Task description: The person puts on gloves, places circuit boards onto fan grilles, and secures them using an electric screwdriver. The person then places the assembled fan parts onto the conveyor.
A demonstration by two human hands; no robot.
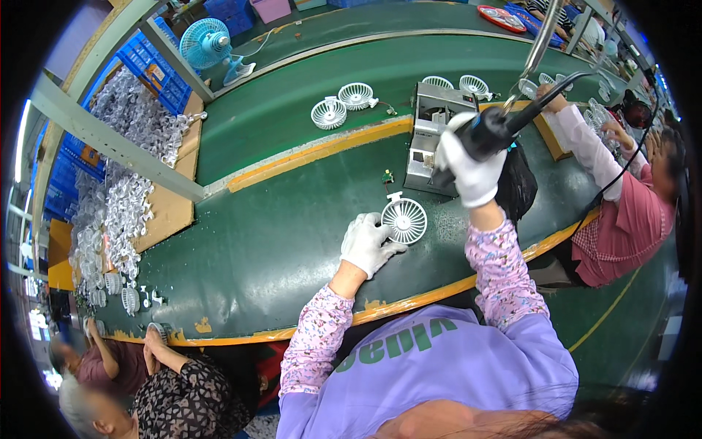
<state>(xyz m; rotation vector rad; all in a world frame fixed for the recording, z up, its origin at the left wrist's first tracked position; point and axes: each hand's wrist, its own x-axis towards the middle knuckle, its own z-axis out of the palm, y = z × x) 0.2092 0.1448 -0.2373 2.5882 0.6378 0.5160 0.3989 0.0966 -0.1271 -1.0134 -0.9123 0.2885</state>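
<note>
My left hand [368, 245], in a white glove, grips the edge of a small white fan housing [404, 221] lying on the green table. From the housing's short stem a thin wire runs to a small green circuit board [387, 176]. My right hand [472, 164], also gloved and a little blurred, is wrapped round a black electric screwdriver [484, 136] hanging from above. The screwdriver is raised in front of a grey metal box-shaped machine [431, 139], to the right of the housing; its tip is hidden by my hand.
More fan housings [356, 96] lie on the conveyor belt [270, 117] beyond the yellow-edged divider. A black bag [518, 183] sits beside the machine. Clear plastic parts [131, 197] are heaped at left near a blue fan [208, 45]. Co-workers sit on both sides; a person in pink [629, 212] is at right.
</note>
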